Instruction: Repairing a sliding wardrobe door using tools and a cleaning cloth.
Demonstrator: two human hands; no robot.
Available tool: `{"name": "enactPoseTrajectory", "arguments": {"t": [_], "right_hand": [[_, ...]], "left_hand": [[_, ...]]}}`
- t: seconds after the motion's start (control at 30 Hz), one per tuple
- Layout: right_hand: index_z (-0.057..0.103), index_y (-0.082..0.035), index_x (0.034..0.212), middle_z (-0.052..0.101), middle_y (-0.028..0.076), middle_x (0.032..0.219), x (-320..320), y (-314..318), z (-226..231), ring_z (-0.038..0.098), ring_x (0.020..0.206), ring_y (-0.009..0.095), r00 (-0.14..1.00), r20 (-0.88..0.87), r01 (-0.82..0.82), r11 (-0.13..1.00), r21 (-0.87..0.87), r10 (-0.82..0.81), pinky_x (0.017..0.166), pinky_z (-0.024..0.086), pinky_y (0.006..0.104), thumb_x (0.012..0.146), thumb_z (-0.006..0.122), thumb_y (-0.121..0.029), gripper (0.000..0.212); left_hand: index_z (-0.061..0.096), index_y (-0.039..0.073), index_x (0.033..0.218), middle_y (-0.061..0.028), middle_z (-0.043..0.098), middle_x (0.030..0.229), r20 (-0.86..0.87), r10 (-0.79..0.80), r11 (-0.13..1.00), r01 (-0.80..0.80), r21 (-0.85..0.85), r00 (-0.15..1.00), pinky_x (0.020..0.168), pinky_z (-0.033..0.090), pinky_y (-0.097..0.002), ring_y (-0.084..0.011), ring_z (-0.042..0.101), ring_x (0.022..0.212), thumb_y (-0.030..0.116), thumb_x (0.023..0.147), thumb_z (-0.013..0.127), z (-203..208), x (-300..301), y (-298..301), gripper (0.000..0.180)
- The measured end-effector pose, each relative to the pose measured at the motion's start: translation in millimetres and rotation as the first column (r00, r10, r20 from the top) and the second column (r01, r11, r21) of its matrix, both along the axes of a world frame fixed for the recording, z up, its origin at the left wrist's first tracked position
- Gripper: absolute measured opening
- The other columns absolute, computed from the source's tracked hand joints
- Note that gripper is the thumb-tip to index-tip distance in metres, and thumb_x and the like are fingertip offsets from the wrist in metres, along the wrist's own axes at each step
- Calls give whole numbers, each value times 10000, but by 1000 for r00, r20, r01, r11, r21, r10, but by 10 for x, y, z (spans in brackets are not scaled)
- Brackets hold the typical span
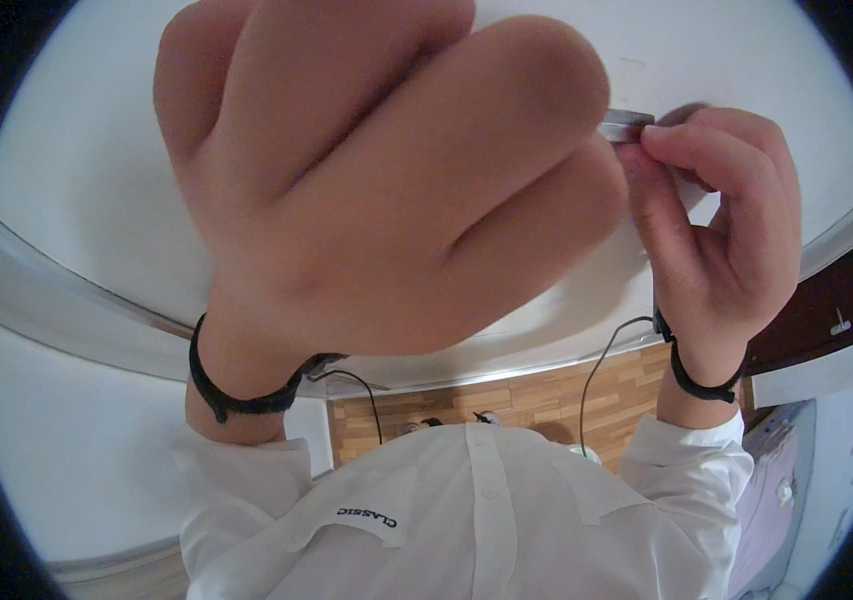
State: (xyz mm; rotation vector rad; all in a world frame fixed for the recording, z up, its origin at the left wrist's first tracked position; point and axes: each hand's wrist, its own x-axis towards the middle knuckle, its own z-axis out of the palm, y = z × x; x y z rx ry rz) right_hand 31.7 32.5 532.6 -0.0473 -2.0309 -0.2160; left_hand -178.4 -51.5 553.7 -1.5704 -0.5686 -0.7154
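Observation:
My left hand (386, 190) is very close to the head view, back of the hand outward, its fingers curled into a closed grip. What those fingers hold, if anything, is hidden behind the knuckles. To its right, my right hand (726, 220) pinches a thin, flat grey strip with a metallic sheen (628, 124) between thumb and forefinger. The strip's left end disappears behind my left hand, so I cannot tell its full shape or whether both hands grip it.
A white surface (86, 200) spreads behind the hands. Black bands circle both wrists, and a dark cable (598, 372) trails from the right one, another (371, 400) from the left. Below lies a wooden floor (536, 395). Dark red furniture (816, 320) and a pinkish bed-like surface (766, 500) stand right.

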Motion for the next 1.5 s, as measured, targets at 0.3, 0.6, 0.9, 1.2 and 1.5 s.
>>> {"name": "enactPoseTrajectory", "arguments": {"t": [0.3, 0.6, 0.9, 1.2, 1.5], "right_hand": [[653, 15, 973, 633, 125, 959, 24, 62, -18, 627, 820, 183, 998, -56, 7, 1000, 11, -7, 664, 517, 238, 776, 761, 89, 237], [662, 16, 989, 644, 120, 975, 71, 132, -48, 632, 825, 176, 997, -75, -10, 1000, -12, 9, 660, 524, 233, 791, 757, 83, 230], [667, 21, 993, 646, 117, 969, 41, 148, -116, 624, 830, 172, 994, -105, 9, 1000, 6, -8, 660, 509, 226, 789, 761, 80, 232], [671, 24, 1005, 648, 123, 982, 64, 168, -131, 618, 824, 162, 994, -112, 7, 1000, -5, -7, 653, 499, 222, 807, 752, 73, 219], [667, 32, 998, 648, 120, 980, 85, 176, -119, 615, 814, 159, 993, -117, 30, 999, -16, -32, 647, 494, 221, 810, 744, 86, 209]], "left_hand": [[731, 189, 827, 41, 630, 777, 22, 15, 1000, -16, 8, 1000, 702, 442, -297, -165, 555, 731, 112, 441, 759, -4, 67, 25, 395], [733, 185, 850, 33, 642, 801, 5, 39, 999, -39, 37, 999, 728, 453, -302, -168, 571, 748, 108, 465, 773, -33, 129, 71, 395], [733, 178, 859, 32, 648, 819, 34, 53, 999, -53, 2, 998, 746, 450, -297, -174, 572, 777, 111, 479, 777, -78, 137, 63, 389], [735, 166, 855, 28, 650, 819, 20, 42, 999, -42, 1, 999, 750, 445, -295, -164, 571, 765, 128, 477, 770, -78, 151, 88, 382], [737, 152, 854, 25, 651, 823, -2, 39, 999, -39, -25, 999, 736, 451, -297, -166, 570, 767, 135, 477, 754, -23, 171, 96, 377]]}}
